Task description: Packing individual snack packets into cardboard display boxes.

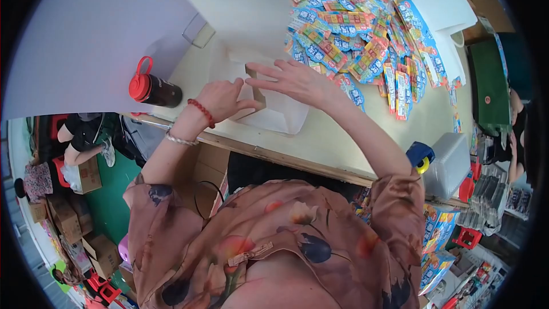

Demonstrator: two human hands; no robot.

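Observation:
On the table in front of me stands a white box (286, 115) with its tall lid (243, 14) raised at the back. A narrow brown strip (259, 96), perhaps bare cardboard, shows inside it between my hands. My left hand (220, 102), with a red bead bracelet and a pale one at the wrist, is over the box's left side, thumb and forefinger apart; its other fingers are mostly hidden. My right hand (294, 83) reaches over the box from the right, fingers spread and stretched toward the left hand. I see nothing gripped in either hand.
A large heap of colourful flat candy packs (349, 28) covers the table's back right. A dark bottle with a red lid (157, 88) stands left of the box. A blue tape dispenser (420, 157) and clear plastic trays (447, 163) are at the right edge.

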